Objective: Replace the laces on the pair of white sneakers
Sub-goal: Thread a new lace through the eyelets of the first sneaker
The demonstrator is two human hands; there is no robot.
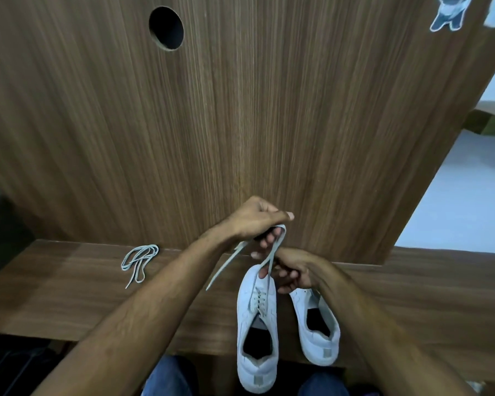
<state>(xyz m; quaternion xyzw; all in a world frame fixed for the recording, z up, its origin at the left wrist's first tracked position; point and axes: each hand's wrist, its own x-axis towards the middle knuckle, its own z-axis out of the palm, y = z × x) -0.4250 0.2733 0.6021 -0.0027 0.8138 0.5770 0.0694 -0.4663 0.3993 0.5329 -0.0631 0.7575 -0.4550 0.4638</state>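
Two white sneakers stand side by side on the wooden shelf, heels toward me. The left sneaker (256,321) has a pale lace (272,254) threaded through its eyelets. My left hand (259,220) grips that lace above the shoe's toe, and a free end (226,265) hangs down to the left. My right hand (290,271) is curled around the toe area between the two shoes, and what it holds I cannot tell. The right sneaker (316,324) shows no lace; my right hand hides its front. A second loose lace (139,260) lies coiled on the shelf to the left.
A tall wooden panel (240,110) with a round hole (166,27) rises straight behind the shelf (55,295). Stickers (447,11) sit at its top right. My knees in blue jeans (169,378) are below the shelf edge. Pale floor lies to the right.
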